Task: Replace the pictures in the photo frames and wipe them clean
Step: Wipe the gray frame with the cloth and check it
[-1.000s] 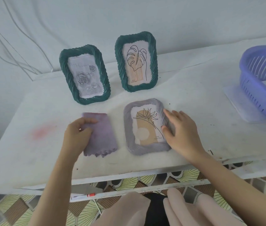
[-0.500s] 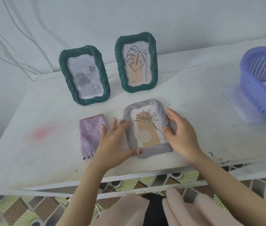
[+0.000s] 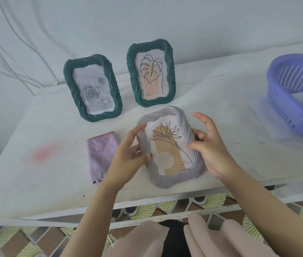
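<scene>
A lilac ribbed photo frame (image 3: 171, 179) with a flower line drawing is tilted up off the white table (image 3: 54, 184), held from both sides. My left hand (image 3: 128, 154) grips its left edge. My right hand (image 3: 210, 145) grips its right edge, thumb on the front rim. A folded purple cloth (image 3: 101, 154) lies flat just left of my left hand. Two dark green frames stand upright at the back: one with a grey rose picture (image 3: 92, 88), one with a leaf drawing (image 3: 151, 73).
A purple plastic basket (image 3: 295, 97) sits at the right on a clear sheet. The wall is close behind the standing frames, with cables at the left. A pink stain (image 3: 41, 154) marks the table at left. The table's front edge runs just below my hands.
My left hand let go of the cloth, moved right to the lilac frame and gripped its left edge. Both hands have raised the frame from lying flat.
</scene>
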`<state>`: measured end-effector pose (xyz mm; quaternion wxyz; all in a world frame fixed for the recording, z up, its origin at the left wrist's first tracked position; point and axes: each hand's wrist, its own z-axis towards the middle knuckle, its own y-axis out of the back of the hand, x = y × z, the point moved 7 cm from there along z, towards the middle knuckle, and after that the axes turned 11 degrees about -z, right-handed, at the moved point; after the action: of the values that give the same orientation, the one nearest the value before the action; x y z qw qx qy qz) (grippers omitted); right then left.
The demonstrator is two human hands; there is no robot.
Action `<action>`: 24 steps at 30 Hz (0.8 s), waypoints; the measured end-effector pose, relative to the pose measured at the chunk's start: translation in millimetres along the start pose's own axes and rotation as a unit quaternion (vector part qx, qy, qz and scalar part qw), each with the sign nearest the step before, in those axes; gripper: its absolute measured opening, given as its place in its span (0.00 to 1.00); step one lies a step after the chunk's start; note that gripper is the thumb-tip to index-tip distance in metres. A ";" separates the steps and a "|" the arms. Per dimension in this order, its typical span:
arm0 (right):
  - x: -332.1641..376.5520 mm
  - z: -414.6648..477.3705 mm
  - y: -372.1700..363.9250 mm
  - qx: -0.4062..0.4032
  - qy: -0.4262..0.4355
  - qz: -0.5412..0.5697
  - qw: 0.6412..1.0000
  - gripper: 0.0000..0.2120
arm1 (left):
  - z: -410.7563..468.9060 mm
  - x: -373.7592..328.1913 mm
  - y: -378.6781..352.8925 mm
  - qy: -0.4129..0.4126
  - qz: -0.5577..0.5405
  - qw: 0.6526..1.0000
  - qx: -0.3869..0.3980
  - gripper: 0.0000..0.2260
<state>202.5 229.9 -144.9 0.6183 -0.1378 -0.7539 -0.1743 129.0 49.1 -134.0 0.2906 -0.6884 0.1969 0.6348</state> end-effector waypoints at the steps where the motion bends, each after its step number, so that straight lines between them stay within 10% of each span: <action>1: 0.8 0.0 1.8 0.001 0.008 0.000 1.000 0.37 | 1.6 -1.0 2.6 -0.004 -0.037 0.999 -0.015 0.30; 24: 41.9 12.2 65.9 0.067 0.126 0.018 0.990 0.26 | 58.5 -35.7 -51.7 -0.061 -0.072 0.992 0.081 0.33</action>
<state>211.3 294.2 -99.8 0.7194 -0.0868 -0.6771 -0.1284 113.5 122.6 -92.5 0.4018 -0.6348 0.1800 0.6350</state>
